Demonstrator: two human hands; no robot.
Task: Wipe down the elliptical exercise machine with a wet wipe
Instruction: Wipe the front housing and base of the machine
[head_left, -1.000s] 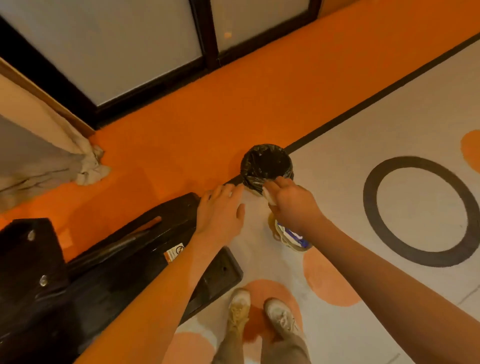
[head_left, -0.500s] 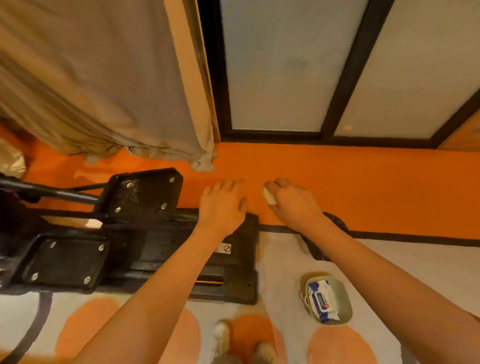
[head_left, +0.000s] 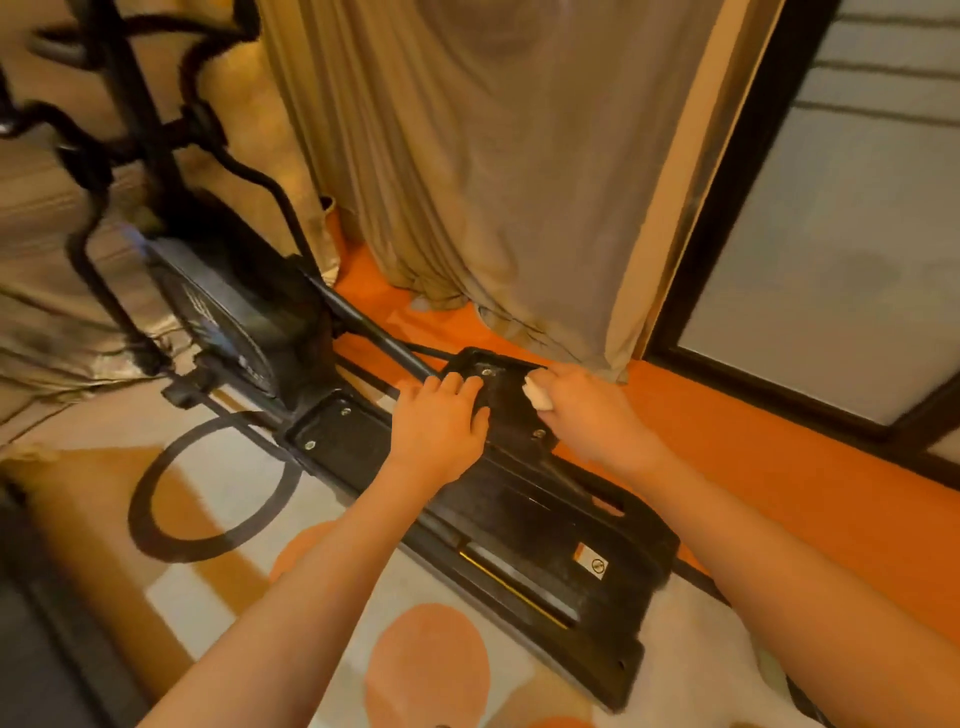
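Elliptical machine lies directly below and ahead of both hands. Long axis runs diagonally, from the rear base end under the right forearm, up and to the left past the left hand, to the flywheel housing and upright handlebars well beyond the left hand. Front of the machine points away to the upper left.

Far pedal sits between the two hands; near pedal just left of the left wrist.

Left hand: palm down, fingers straight and close together, resting on the left edge of the far pedal. Forearm reaches in from lower left.

Right hand: fingers curled, pinching a small wadded white wet wipe at the fingertips. Wipe is over the pedal's right side; contact with the surface cannot be told. Forearm reaches in from lower right.

Beige curtain hangs just beyond the right hand. Orange floor strip to its right; patterned rug under the left arm.
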